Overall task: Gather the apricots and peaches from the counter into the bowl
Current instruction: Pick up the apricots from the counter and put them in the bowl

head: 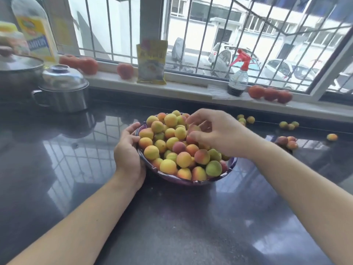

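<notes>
The purple bowl (183, 181) sits on the dark polished counter (172, 226), heaped well above its rim with apricots and peaches (172, 142); its opening faces up, and from this angle its wider span looks to run from the far left to the near right, though the wide lens may cause that. The left hand (128, 152) cups the bowl's left wall, fingers curled round the rim with the fingertips touching the outermost fruit. The right hand (214, 132) hovers over the far right part of the heap, fingers loosely bent and a little spread, thumb and forefinger close around a small reddish fruit (194, 129); motion blur makes it unclear whether they actually pinch it. To the right of the bowl loose fruit remains on the counter: a cluster of three (288, 142) nearest, one alone (332, 137) farther right, and two small groups (245, 119) (289, 124) close under the sill. Behind the bowl runs a pale window sill (181, 87) carrying tomatoes (270, 93), a yellow packet (151, 62) and a spray bottle (238, 73), with a barred window above. Left of the bowl stand a lidded steel pot (63, 88), a larger pan (19, 71) and an oil bottle (34, 27).
</notes>
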`<state>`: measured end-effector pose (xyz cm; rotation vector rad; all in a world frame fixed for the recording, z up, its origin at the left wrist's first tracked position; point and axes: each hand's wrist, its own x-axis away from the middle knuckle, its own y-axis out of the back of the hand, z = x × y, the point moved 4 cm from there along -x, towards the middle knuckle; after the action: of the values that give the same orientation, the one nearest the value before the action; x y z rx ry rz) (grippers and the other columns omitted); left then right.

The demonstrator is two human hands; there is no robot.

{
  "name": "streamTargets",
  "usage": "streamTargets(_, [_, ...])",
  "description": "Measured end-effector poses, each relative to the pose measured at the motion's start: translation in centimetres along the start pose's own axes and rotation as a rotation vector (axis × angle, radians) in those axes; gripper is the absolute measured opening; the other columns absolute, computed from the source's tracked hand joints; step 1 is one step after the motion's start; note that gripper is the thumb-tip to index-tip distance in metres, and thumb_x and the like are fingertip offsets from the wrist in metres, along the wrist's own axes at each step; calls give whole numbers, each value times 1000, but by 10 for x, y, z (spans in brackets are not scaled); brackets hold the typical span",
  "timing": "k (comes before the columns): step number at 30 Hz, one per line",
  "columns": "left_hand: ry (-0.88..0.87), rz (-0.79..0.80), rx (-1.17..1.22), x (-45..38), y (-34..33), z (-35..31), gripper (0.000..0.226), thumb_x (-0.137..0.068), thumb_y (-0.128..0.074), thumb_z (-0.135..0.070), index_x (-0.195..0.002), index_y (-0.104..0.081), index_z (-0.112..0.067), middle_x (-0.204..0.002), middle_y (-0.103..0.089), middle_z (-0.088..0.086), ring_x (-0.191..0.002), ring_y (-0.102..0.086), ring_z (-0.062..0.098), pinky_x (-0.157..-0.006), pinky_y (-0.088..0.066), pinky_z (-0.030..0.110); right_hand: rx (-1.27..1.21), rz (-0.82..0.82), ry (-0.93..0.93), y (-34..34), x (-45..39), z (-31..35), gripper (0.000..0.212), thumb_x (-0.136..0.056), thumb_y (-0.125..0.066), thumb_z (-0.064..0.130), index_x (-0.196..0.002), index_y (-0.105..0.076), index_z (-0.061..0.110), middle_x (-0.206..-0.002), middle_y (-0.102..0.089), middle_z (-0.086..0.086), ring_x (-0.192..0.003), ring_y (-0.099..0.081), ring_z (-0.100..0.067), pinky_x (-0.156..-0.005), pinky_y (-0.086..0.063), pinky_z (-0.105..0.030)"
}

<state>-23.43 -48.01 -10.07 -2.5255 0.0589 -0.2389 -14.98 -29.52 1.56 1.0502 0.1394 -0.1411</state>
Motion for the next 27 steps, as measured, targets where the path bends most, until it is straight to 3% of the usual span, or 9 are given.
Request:
streamTargets(5, [-2,28,-8,-4,0,-5,31,-104,-40,-18,-122,-65,-14,-118,-72,16,-107,-73,31,-96,-61,50,191,-73,67,-7,-6,6,29,-88,-73,34,-116,-73,29,-82,-51,31,-83,-52,6,-73,-37,-12])
streamTargets(7, [-12,36,-3,-7,1,-5,31,-103,-42,-23,-120,-65,-13,-119,-72,17,-111,-72,33,-102,-59,52,261,-58,98,-11,-11,9,29,-90,-71,37,-119,-73,29,-82,-47,31,-87,-46,-1,-77,-33,-20])
streamTargets(9, [-13,40,-2,-9,2,-5,30,-103,-43,-25,-119,-66,-13,-117,-72,17,-110,-71,33,-107,-57,55,288,-32,105,-16,-13,10,30,-93,-69,38,-121,-72,29,-95,-51,22,-99,-44,-7,-86,-28,-23])
streamTargets(13, [-16,60,-42,-12,2,-3,29,-107,-40,-24,-120,-65,-14,-110,-74,13,-104,-72,28,-101,-59,50,249,-10,86,-20,-11,7,31,-94,-66,41,-123,-70,31,-117,-51,12,-111,-45,-8,-96,-35,-29])
streamTargets(15, [-23,68,-65,-15,3,-1,28,-108,-40,-23,-118,-65,-16,-108,-74,11,-102,-73,26,-95,-61,48,237,-19,112,-19,-11,4,33,-94,-66,41,-125,-68,31,-113,-57,14,-108,-49,-8,-94,-39,-29])
streamTargets(17, [-30,80,-99,-17,4,0,26,-108,-41,-21,-117,-65,-18,-108,-74,10,-100,-73,24,-89,-61,45,112,-166,107,-4,-13,-7,29,-94,-66,38,-122,-70,29,-106,-62,14,-99,-57,-7,-87,-44,-24])
streamTargets(21, [-25,85,-136,-24,5,-1,25,-109,-39,-15,-113,-64,-17,-101,-73,9,-89,-72,19,-77,-63,37,5,-566,-158,27,-26,-102,17,-96,-60,19,-106,-73,21,-109,-67,0,-100,-63,-17,-89,-46,-26])
streamTargets(24, [-48,84,-167,-30,3,-3,26,-109,-39,-15,-106,-64,-16,-99,-70,10,-93,-69,24,-79,-62,40,186,-415,-465,2,-30,-195,34,-94,-56,16,-127,-65,15,-135,-51,-18,-128,-46,-38,-110,-34,-34])
streamTargets(27, [-45,95,-167,-33,2,-1,22,-106,-43,-16,-107,-66,-16,-109,-69,14,-103,-67,29,-101,-57,57,351,-331,-516,-19,-33,-236,44,-100,-50,26,-143,-52,14,-156,-28,-17,-141,-26,-41,-119,-23,-48])
